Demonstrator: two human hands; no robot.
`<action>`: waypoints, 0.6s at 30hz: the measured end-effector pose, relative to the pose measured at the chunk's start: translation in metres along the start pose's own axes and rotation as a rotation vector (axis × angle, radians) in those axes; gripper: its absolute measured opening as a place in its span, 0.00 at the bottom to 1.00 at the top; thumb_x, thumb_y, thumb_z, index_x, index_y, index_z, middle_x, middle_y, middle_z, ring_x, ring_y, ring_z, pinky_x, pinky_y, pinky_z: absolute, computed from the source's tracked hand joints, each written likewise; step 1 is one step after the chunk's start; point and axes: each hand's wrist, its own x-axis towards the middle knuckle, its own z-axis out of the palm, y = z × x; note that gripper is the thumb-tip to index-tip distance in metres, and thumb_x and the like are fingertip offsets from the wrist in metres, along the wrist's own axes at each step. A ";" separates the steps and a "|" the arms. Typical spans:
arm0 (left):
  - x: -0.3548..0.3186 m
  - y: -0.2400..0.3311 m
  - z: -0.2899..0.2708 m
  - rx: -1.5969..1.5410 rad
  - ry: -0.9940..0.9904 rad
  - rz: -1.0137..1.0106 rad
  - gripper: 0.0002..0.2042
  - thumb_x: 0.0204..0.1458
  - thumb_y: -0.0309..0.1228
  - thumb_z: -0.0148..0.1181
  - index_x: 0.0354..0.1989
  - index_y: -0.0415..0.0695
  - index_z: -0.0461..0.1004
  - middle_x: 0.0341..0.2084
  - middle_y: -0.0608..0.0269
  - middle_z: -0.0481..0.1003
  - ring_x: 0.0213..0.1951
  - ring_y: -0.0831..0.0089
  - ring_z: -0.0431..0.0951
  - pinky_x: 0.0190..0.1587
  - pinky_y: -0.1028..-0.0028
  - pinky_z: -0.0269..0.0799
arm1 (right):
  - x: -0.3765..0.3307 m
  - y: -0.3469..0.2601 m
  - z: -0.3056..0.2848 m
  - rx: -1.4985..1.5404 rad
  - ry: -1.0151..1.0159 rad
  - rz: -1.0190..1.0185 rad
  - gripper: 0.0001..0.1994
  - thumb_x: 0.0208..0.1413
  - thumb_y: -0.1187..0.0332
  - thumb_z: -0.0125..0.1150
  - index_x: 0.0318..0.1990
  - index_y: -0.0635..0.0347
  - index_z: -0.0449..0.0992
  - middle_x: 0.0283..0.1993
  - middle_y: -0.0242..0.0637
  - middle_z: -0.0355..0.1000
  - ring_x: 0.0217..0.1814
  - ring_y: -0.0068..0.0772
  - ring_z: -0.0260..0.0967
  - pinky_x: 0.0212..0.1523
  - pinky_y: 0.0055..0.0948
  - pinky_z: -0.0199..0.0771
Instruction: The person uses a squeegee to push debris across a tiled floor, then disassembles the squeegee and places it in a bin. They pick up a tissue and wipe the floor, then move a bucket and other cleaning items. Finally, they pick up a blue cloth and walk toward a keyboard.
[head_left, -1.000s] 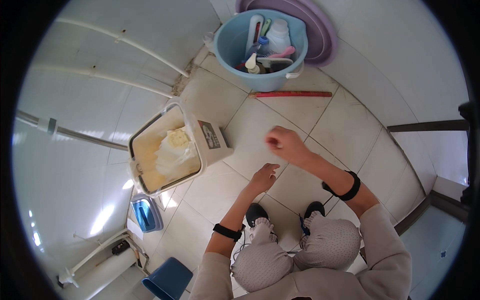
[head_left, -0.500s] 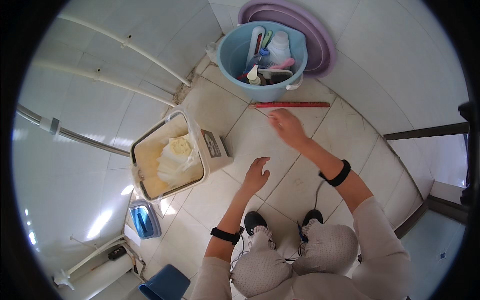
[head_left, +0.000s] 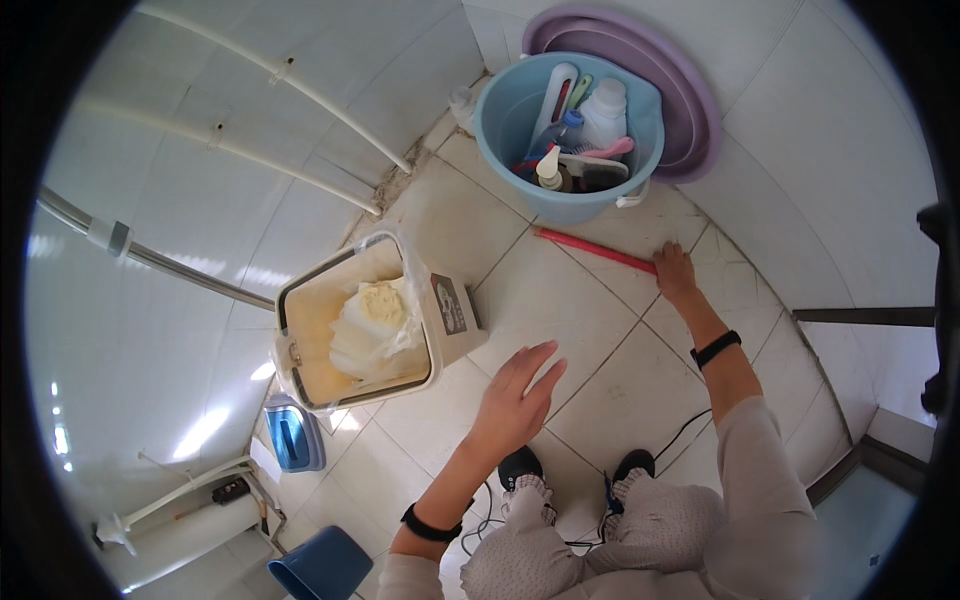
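Observation:
A long, thin red stick [head_left: 597,248] lies on the tiled floor just in front of the blue bucket [head_left: 560,205]. My right hand [head_left: 676,270] is closed on its right end, with the fingers curled over it and partly hiding that end. Spread and empty, my left hand [head_left: 513,402] hangs over the floor, thumb apart from the fingers. It is to the right of the cream bin [head_left: 455,325] and touches nothing. Inside the blue bucket stand a white bottle [head_left: 604,113], a pump bottle [head_left: 550,170], a pink-handled brush [head_left: 607,150] and other items.
A purple basin [head_left: 700,130] leans on the wall behind the bucket. The lined bin holds crumpled white paper [head_left: 370,345]. Left of it lies a blue-and-grey box [head_left: 293,438], with a dark blue container [head_left: 320,565] lower down. White pipes [head_left: 330,105] run along the left wall.
My right hand has moved right and taken hold of the stick's right end; the stick now slants toward me. My left hand has come closer to the camera. The whole view has shifted slightly.

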 end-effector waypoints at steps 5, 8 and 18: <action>-0.042 -0.004 -0.048 0.512 0.280 0.029 0.24 0.40 0.27 0.60 0.49 0.44 0.66 0.49 0.50 0.64 0.49 0.56 0.67 0.53 0.53 0.59 | -0.057 -0.027 -0.030 0.521 -0.021 -0.118 0.10 0.51 0.69 0.51 0.41 0.58 0.67 0.30 0.44 0.69 0.32 0.46 0.67 0.34 0.39 0.65; -0.047 -0.017 -0.074 0.674 0.309 -0.181 0.33 0.41 0.38 0.64 0.56 0.44 0.58 0.53 0.47 0.60 0.55 0.52 0.60 0.56 0.51 0.53 | -0.090 -0.026 -0.080 0.735 0.059 -0.148 0.09 0.52 0.67 0.51 0.39 0.58 0.66 0.26 0.44 0.68 0.27 0.46 0.67 0.29 0.38 0.65; -0.048 -0.028 -0.103 0.526 0.254 -0.302 0.18 0.32 0.25 0.64 0.37 0.44 0.72 0.33 0.64 0.72 0.38 0.64 0.70 0.48 0.62 0.62 | -0.110 -0.086 -0.300 0.771 0.442 -0.603 0.12 0.46 0.69 0.59 0.40 0.57 0.70 0.30 0.39 0.67 0.28 0.35 0.66 0.26 0.27 0.64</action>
